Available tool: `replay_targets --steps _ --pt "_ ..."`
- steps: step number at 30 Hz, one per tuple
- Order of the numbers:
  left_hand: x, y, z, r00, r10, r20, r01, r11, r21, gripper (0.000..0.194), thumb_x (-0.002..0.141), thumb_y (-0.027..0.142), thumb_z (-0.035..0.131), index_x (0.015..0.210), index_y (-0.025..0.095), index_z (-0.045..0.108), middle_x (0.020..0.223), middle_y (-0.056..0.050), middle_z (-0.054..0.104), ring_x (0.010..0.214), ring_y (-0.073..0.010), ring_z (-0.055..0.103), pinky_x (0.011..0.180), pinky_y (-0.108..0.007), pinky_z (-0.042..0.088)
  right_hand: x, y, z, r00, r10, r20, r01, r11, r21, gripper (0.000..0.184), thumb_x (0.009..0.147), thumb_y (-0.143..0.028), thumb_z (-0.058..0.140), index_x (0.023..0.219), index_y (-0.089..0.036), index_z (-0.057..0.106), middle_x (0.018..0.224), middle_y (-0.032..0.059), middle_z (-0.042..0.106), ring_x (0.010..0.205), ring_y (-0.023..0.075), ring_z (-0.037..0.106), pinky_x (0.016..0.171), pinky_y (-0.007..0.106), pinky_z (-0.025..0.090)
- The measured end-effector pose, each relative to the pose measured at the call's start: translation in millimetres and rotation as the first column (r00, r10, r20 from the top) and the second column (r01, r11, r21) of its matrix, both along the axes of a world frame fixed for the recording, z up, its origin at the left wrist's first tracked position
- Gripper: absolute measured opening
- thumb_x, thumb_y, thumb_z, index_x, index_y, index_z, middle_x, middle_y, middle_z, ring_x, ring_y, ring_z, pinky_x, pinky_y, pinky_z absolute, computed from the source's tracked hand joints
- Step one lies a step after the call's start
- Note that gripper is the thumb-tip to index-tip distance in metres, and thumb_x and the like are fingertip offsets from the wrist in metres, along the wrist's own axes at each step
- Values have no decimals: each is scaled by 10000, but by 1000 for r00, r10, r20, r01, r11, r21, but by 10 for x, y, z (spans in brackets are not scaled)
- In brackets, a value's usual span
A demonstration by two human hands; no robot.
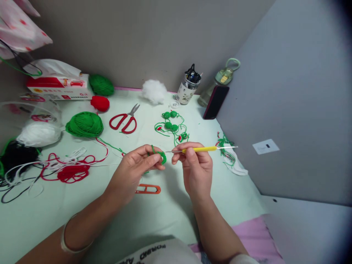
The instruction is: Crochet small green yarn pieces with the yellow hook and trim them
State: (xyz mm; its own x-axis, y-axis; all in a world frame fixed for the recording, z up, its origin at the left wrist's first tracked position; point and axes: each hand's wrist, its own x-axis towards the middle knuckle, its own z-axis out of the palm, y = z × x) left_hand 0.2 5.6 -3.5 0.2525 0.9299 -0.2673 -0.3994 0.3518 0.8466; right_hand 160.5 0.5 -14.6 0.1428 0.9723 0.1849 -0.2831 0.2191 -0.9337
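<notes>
crochet piece [163, 157] held left of hook [203, 149] | crocheted balls [174, 127] laid beyond both | scissors [130, 120] set left of these | yarn ball [84, 124] placed farther left, tissue box [60, 88] behind it | stuffing [154, 91] placed left of pen cup [186, 91] | phone [216, 102] stood before bottle [223, 77] | yarn scraps [224, 142] strewn at right side of table [154, 220]

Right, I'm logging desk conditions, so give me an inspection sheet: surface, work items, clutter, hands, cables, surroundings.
Surface: pale green tablecloth, crowded at left.
Work items: green crocheted piece; yellow-handled crochet hook, one metal end at the piece.
Clutter: red-handled scissors, green yarn ball, tangled red yarn, green crocheted balls.
Hands: left hand pinches the piece; right hand grips the hook.
Cables: none identifiable.
Surroundings: grey partition walls; smartphone standing tilted beside a water bottle.
</notes>
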Motion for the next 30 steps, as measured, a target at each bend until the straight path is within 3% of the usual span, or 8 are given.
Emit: replay_targets --steps 15,21,30 --pt "-7 -1 -4 1000 10 -12 -10 1000 -12 110 812 265 774 785 182 707 782 35 648 671 -100 648 705 -219 533 20 -24 -2 998 -52 33 50 996 70 144 962 -280 615 928 -237 749 874 17 726 679 128 679 640 286 574" --pt "8 9 5 1000 12 6 -12 1000 -20 111 811 259 773 783 185 695 758 47 626 646 -91 651 678 -203 532 7 -25 -7 987 -129 94 115 983 140 147 963 -237 612 939 -228 757 904 23 719 699 127 678 645 285 555" --pt "7 -6 -8 1000 -10 4 10 1000 -10 103 834 259 751 791 190 688 797 51 616 665 -79 642 693 -196 527 7 -60 6 995 -37 91 26 992 122 148 966 -254 611 940 -237 755 879 19 718 689 129 677 643 293 556"
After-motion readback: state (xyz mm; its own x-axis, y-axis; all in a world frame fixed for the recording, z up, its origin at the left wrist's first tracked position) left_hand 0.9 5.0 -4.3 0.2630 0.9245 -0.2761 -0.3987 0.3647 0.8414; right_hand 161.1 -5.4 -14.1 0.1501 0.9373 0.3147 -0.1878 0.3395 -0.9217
